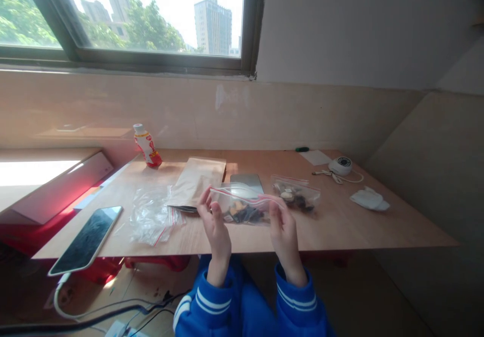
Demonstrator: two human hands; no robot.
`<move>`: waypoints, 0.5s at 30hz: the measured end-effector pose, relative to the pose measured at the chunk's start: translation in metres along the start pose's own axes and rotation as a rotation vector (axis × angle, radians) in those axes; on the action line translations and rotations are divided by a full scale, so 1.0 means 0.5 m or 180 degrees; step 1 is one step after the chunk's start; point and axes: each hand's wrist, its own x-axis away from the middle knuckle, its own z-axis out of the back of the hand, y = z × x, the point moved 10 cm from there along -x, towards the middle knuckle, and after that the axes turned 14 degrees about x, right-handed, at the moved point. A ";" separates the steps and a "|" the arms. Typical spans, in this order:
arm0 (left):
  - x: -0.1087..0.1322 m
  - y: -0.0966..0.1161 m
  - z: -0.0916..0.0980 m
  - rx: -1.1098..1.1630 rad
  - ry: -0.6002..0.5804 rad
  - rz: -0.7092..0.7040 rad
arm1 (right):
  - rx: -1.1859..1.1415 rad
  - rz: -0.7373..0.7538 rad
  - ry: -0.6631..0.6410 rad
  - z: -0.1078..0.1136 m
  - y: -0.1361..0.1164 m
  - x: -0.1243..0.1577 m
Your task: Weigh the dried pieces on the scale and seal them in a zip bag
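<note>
A clear plastic zip bag (245, 211) hangs in the air, held up by its two ends, its long side running across the view and sloping slightly down toward the right. Along the top runs a zip seal (245, 199) with a red stripe; whether it is closed is hard to tell. Dark chunks mixed with yellow-orange pieces (244, 214) gather along the bottom, too small to identify. The left hand (214, 221) pinches one end between its fingers, and the right hand (283, 231) pinches the other.
</note>
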 end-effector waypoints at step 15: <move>0.044 0.063 -0.004 0.0389 0.0504 0.0242 | -0.0577 -0.0638 0.0037 0.054 0.021 0.029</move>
